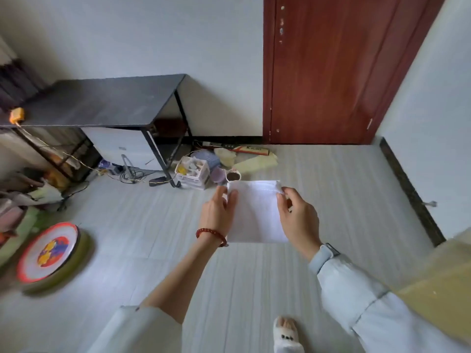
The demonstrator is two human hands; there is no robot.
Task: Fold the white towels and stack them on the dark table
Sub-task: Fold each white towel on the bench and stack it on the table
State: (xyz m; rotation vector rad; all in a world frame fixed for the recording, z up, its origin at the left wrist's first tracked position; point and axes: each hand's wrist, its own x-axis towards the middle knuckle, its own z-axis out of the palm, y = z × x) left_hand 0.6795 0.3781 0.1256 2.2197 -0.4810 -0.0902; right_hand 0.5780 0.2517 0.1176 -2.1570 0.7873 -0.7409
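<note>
White cloth fills the middle of the frame: a folded towel (256, 212), roughly square, is held up in the air between both hands, above the pale striped floor (331, 200). The left hand (216, 212) pinches the towel's left edge near the top corner, thumb in front and fingers behind; the right hand (297, 215) grips the right edge the same way, fingers curled round the hem.

At the upper left of the frame stands the dark table (102, 100), well apart from the towel. No stacked towels show on its top; only a small orange object (17, 115) sits at its left end.

Judging from this, the fold looks finished or nearly so, and the carry to the table remains. The likely trouble lies there: held only by its top corners, the layers could slip and fall open on the way. Clutter lies on the floor by the table legs, including cables (130, 174), a white basket (192, 173) and a cup (233, 176), and a careless step could catch on it.
</note>
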